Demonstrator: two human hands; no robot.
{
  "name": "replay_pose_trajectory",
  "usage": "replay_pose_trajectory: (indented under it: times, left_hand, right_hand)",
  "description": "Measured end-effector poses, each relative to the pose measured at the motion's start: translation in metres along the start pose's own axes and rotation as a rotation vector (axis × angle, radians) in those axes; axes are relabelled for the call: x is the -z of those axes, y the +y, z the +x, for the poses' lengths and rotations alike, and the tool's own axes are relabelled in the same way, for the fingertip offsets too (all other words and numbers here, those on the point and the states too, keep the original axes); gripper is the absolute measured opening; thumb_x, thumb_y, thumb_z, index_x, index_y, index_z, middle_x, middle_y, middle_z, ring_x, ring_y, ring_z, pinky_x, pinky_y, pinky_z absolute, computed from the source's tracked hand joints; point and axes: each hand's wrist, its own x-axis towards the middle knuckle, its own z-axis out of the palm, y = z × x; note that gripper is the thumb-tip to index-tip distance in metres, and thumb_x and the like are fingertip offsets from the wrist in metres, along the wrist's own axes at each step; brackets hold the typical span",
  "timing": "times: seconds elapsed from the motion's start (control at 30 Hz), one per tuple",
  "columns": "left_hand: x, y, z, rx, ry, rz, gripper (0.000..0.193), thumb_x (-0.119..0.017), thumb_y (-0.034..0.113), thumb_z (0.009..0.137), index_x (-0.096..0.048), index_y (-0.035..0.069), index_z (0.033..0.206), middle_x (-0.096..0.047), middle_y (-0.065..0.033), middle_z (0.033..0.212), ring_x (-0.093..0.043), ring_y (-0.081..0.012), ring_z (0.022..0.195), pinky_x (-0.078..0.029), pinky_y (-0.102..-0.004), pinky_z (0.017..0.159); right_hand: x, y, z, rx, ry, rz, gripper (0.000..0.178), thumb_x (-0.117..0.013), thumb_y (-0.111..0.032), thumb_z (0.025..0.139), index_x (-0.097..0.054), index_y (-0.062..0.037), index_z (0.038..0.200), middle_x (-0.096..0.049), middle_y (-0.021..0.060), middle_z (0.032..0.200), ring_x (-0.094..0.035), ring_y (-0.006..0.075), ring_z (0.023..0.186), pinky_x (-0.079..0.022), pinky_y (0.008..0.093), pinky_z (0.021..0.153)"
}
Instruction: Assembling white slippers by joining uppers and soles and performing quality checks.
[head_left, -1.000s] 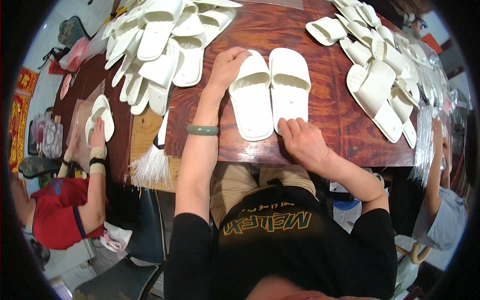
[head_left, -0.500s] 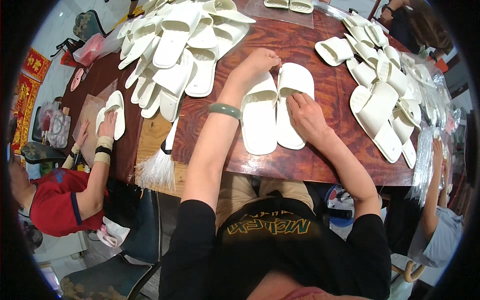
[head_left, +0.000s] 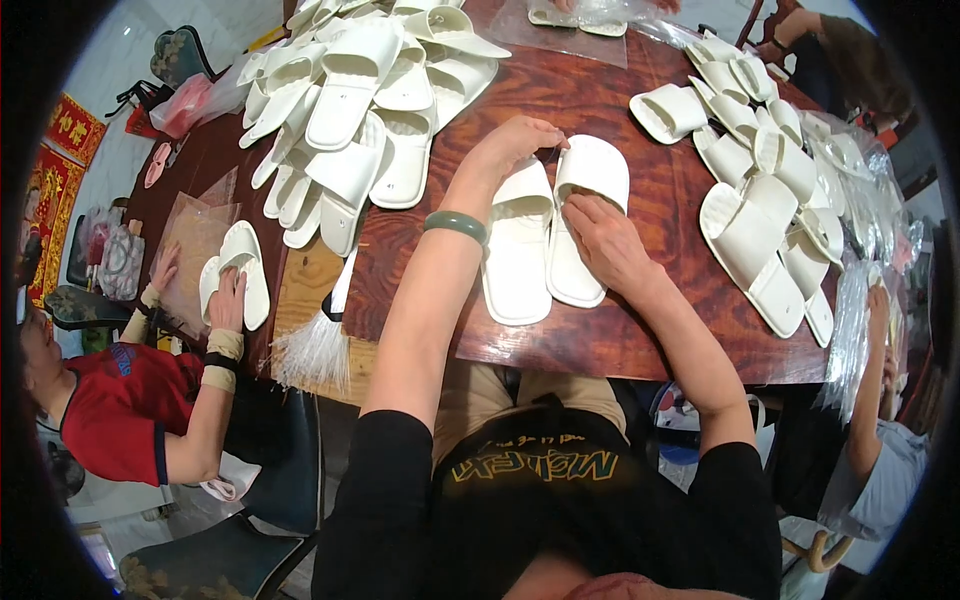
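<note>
A pair of white slippers lies on the table before me, toes pointing away. My left hand point(head_left: 527, 137), below a green bangle point(head_left: 455, 224), curls over the toe of the left slipper point(head_left: 518, 285). Its fingertips are pinched at the inner toe edge of the right slipper point(head_left: 598, 160); whatever is between them is too small to make out. My right hand point(head_left: 607, 237) grips the right slipper at the mouth of its strap, with fingertips at the inner edge and partly hidden.
A heap of white slippers point(head_left: 350, 90) rises at the left, another pile point(head_left: 765, 200) at the right. A bundle of thin clear plastic strands point(head_left: 318, 350) hangs at the table's front edge. A co-worker in red point(head_left: 130, 410) handles slippers point(head_left: 257, 290) at the left; others work at the right and far side.
The pair before me shows slightly lower, and my right fingers have shifted toward the inner edge of the right slipper. The co-worker's slippers at the left have moved nearer the table's edge.
</note>
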Motion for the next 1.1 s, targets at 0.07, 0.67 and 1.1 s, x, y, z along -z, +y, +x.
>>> replay_pose_trajectory:
  times: [0.07, 0.67, 1.1]
  left_hand:
    - [0.001, 0.006, 0.007, 0.026, -0.035, 0.050, 0.019, -0.060, 0.016, 0.085, -0.069, 0.001, 0.094, -0.066, -0.0051, 0.099, -0.055, -0.0143, 0.096, -0.039, -0.0280, 0.086]
    - [-0.031, -0.017, -0.038, -0.089, 0.230, 0.511, 0.016, -0.065, 0.015, 0.072, -0.069, 0.000, 0.071, -0.066, -0.0174, 0.071, -0.063, -0.0276, 0.066, -0.048, -0.0368, 0.062]
    - [-0.020, 0.019, -0.091, -0.533, 0.576, 0.002, 0.015, -0.060, 0.010, 0.083, -0.066, -0.003, 0.080, -0.062, -0.0077, 0.065, -0.059, -0.0110, 0.061, -0.047, -0.0272, 0.056]
  right_hand:
    - [0.001, 0.002, 0.001, 0.027, 0.004, 0.011, 0.014, -0.052, 0.002, 0.075, -0.052, 0.0027, 0.089, -0.056, 0.0156, 0.095, -0.056, 0.0292, 0.087, -0.047, 0.0371, 0.077]
    - [0.028, -0.040, -0.016, 0.248, -0.124, 0.126, 0.029, -0.072, -0.014, 0.072, -0.060, 0.0031, 0.093, -0.060, 0.0139, 0.094, -0.060, 0.0277, 0.080, -0.051, 0.0345, 0.066]
    - [0.026, -0.033, 0.055, -0.118, 0.206, 0.451, 0.026, -0.060, -0.007, 0.085, -0.055, 0.0016, 0.109, -0.061, 0.0136, 0.104, -0.062, 0.0260, 0.087, -0.049, 0.0311, 0.075]
